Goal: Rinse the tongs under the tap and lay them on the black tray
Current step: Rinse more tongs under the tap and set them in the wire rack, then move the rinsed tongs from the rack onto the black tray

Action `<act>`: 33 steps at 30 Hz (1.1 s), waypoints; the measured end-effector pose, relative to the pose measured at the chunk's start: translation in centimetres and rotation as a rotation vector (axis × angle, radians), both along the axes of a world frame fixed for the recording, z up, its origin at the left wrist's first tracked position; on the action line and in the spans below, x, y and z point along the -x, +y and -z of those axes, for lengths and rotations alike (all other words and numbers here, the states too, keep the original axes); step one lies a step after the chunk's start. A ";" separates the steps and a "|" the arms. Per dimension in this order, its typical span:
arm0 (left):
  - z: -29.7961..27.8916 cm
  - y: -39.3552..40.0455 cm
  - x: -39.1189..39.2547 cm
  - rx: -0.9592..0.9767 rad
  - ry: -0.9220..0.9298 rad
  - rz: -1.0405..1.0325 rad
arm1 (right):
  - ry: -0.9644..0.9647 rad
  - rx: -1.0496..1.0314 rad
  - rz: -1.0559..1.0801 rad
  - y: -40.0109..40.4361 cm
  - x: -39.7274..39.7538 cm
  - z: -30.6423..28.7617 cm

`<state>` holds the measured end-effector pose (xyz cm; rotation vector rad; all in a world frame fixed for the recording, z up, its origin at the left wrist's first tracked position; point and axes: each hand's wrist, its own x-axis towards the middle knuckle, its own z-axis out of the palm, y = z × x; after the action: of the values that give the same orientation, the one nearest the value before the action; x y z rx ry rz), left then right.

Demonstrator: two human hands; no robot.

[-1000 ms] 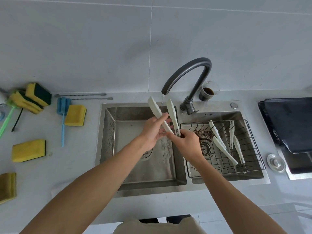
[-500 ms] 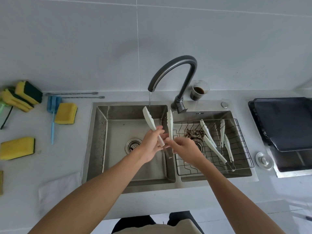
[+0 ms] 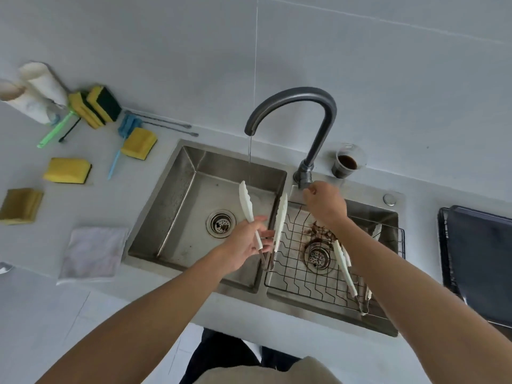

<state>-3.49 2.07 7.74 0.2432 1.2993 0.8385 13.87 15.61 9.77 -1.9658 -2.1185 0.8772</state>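
The left hand (image 3: 247,243) grips white tongs (image 3: 261,217) near their hinge, tips splayed over the left basin beneath a thin stream from the tap (image 3: 293,112). The right hand (image 3: 325,202) curls at the tap's base; its grasp cannot be made out. More tongs (image 3: 345,268) lie half hidden under the right forearm on the wire rack (image 3: 299,273). The black tray (image 3: 479,259) is cut off at the worktop's right edge.

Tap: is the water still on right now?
On. A thin stream falls from the tap spout into the left basin. The right hand is at the tap's base; the left hand holds the tongs.
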 end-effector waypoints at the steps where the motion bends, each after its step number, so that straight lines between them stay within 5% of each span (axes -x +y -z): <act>1: 0.0 -0.2 -0.3 -0.006 0.006 -0.005 | -0.012 0.007 0.002 0.4 -0.2 0.3; 33: 2.0 2.3 -1.0 0.017 -0.073 0.165 | 0.086 0.032 0.148 4.2 -0.5 2.4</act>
<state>-2.44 4.38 5.76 0.2997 1.2007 0.6901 14.38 19.84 7.38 -2.0303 -1.8973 0.9549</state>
